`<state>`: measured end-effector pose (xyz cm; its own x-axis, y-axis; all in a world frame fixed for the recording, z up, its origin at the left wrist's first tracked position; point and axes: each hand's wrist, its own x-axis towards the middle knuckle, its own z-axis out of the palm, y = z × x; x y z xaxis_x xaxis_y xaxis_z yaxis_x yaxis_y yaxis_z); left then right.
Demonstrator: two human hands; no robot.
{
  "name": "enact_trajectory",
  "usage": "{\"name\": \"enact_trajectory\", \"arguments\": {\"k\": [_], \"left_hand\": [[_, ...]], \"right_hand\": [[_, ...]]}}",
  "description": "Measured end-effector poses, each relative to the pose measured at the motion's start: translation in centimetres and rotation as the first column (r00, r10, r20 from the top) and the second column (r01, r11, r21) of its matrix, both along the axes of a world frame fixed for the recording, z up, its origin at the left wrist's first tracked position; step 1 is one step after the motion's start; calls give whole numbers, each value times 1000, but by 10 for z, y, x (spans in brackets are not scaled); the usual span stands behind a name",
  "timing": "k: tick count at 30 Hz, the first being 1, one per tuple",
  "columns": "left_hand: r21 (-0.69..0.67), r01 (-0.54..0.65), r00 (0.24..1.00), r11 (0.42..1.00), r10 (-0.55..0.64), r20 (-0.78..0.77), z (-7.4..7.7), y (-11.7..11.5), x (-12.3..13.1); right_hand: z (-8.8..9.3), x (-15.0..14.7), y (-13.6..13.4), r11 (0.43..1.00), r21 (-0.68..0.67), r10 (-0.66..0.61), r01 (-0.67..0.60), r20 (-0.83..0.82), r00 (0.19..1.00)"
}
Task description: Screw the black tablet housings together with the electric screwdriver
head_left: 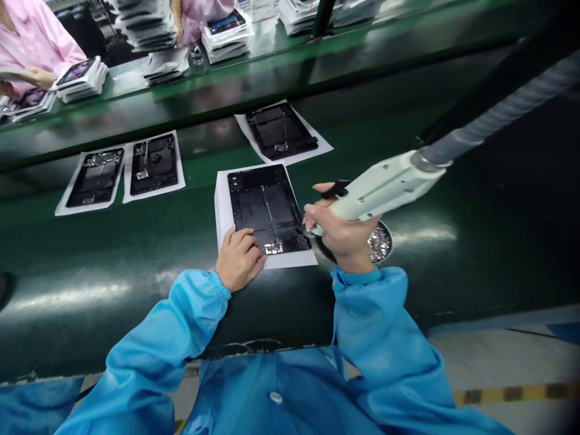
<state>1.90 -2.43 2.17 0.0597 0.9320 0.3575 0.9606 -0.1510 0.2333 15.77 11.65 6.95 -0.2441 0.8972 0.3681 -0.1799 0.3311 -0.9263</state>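
A black tablet housing (260, 208) lies open-side up on white paper (290, 260), with a thin ribbon strip down its middle and a small circuit board (273, 248) at its lower edge. My left hand (241, 258) rests with fingers stretched over its lower left corner. My right hand (347, 232) is wrapped round a pale green electric screwdriver (385, 184), whose tip end is at the housing's lower right edge; whether it touches is hard to see. Partly hidden behind that hand is a round dish (390, 237) of small shiny metal pieces (379, 244).
Two more housings (96, 177) (154, 163) lie on paper to the left, and another housing (283, 128) behind. A grey corrugated hose (507, 109) runs from the screwdriver to the upper right. Beyond a raised green ledge (254, 69), people in pink sleeves (58, 39) work among paper stacks (226, 42).
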Motion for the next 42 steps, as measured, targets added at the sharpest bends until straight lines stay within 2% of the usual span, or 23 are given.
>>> {"name": "enact_trajectory", "arguments": {"k": [4, 5, 7, 8, 10, 12, 14, 16, 18, 19, 21, 22, 24, 26, 30, 33, 37, 39, 42], "left_hand": [[82, -12, 1000, 997, 11, 17, 4, -18, 1], [102, -61, 998, 993, 58, 32, 7, -21, -3], [111, -265, 963, 958, 258, 78, 14, -25, -14], [78, -401, 914, 913, 393, 102, 18, -25, -21], [-70, -620, 773, 781, 624, 112, 26, -22, -33], [-257, -684, 690, 683, 720, 80, 31, -18, -39], [-387, -625, 715, 677, 697, 64, 32, -13, -38], [-431, -536, 772, 726, 628, 97, 30, -10, -35], [-391, -464, 797, 795, 567, 207, 25, -11, -33], [-341, -445, 785, 828, 544, 298, 23, -12, -35], [-211, -459, 701, 863, 497, 511, 18, -16, -41], [-150, -490, 642, 858, 472, 604, 17, -19, -46], [-68, -579, 537, 812, 443, 718, 17, -23, -60], [-12, -658, 496, 753, 445, 745, 21, -24, -77], [83, -722, 525, 687, 466, 712, 35, -5, -124], [123, -752, 544, 648, 503, 672, 47, 27, -163], [125, -806, 534, 579, 620, 574, 57, 67, -211], [92, -820, 530, 565, 688, 495, 59, 75, -229], [9, -822, 542, 569, 779, 316, 60, 67, -250]], "right_hand": [[0, 4, 3, 999, 16, -39, 39, 21, 999], [1, 4, 3, 999, 18, -34, 34, 12, 999], [4, 4, 1, 1000, 20, -7, 7, -19, 1000], [6, 4, 0, 1000, 20, 7, -7, -33, 999], [9, 4, -2, 999, 20, 30, -29, -49, 998], [10, 5, -4, 999, 22, 32, -31, -50, 998], [11, 5, -4, 1000, 26, 18, -17, -35, 999], [11, 5, -5, 1000, 31, -4, 5, -25, 1000], [10, 6, -4, 999, 46, -15, 16, -19, 1000], [9, 6, -4, 998, 50, -25, 25, -16, 1000], [8, 7, -4, 999, 30, -34, 34, 3, 999], [7, 8, -3, 999, 14, -36, 36, 13, 999], [6, 8, -3, 999, 1, -35, 35, 31, 999], [5, 7, -3, 999, 30, -28, 27, 49, 998], [3, 4, -3, 999, 53, 10, -13, 57, 998], [-2, -1, -1, 999, 25, 41, -43, 69, 997], [-7, -5, 4, 997, 47, 58, -62, 88, 994], [-7, -6, 5, 996, 57, 69, -75, 108, 992], [-5, -5, 5, 994, 57, 86, -95, 142, 986]]}}
